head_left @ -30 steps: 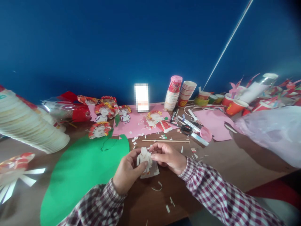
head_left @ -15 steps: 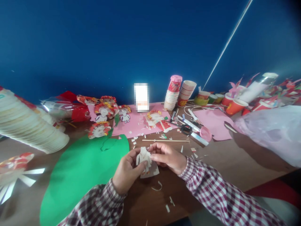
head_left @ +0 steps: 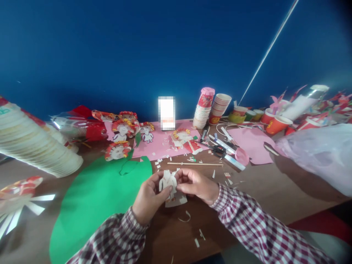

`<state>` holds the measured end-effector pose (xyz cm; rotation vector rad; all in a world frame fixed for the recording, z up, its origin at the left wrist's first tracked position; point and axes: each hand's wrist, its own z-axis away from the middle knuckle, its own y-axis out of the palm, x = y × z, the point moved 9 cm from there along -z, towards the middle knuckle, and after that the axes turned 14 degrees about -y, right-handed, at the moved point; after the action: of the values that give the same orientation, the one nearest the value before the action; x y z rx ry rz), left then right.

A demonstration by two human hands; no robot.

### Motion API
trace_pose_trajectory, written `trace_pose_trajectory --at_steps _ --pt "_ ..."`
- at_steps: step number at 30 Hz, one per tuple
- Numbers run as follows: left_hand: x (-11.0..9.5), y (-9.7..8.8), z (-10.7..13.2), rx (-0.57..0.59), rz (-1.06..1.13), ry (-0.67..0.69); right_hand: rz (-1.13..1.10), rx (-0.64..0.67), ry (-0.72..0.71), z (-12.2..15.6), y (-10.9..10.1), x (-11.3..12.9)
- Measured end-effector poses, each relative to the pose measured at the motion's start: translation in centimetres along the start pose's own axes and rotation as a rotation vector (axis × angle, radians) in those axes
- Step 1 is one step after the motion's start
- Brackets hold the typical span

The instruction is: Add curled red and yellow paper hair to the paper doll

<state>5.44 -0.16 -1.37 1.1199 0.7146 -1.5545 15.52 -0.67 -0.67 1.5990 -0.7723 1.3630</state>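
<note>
Between my hands is a small white paper cutout (head_left: 167, 183) shaped like a figure's body, with drawn lines and orange marks near its lower end. A further piece of pale paper (head_left: 178, 200) shows behind and below it. My left hand (head_left: 151, 196) pinches the cutout from the left, thumb across its front. At the cutout's upper right edge, my right hand (head_left: 196, 185) has its fingers closed on a bit of the paper. Both hands are just above the brown table (head_left: 165, 234), near its front.
Green paper (head_left: 101, 198) lies at left beside leaning stacked cups (head_left: 41, 143). Paper figures (head_left: 119, 130) rest on pink paper (head_left: 162, 141). Scissors (head_left: 218, 150), pens (head_left: 221, 143) and a thin stick (head_left: 195, 164) lie beyond my hands. Paper scraps are scattered around; a plastic bag (head_left: 319, 154) sits at right.
My right fingers have shifted slightly at the cutout's upper right edge, where the paper now appears bent or raised. My left hand keeps its hold. The whole view has shifted slightly.
</note>
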Motion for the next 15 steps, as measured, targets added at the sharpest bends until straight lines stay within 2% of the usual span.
trace_pose_trajectory --at_steps 15 --pt "-0.15 0.38 0.09 0.044 0.009 -0.01 -0.049 0.007 -0.006 -0.02 0.17 0.14"
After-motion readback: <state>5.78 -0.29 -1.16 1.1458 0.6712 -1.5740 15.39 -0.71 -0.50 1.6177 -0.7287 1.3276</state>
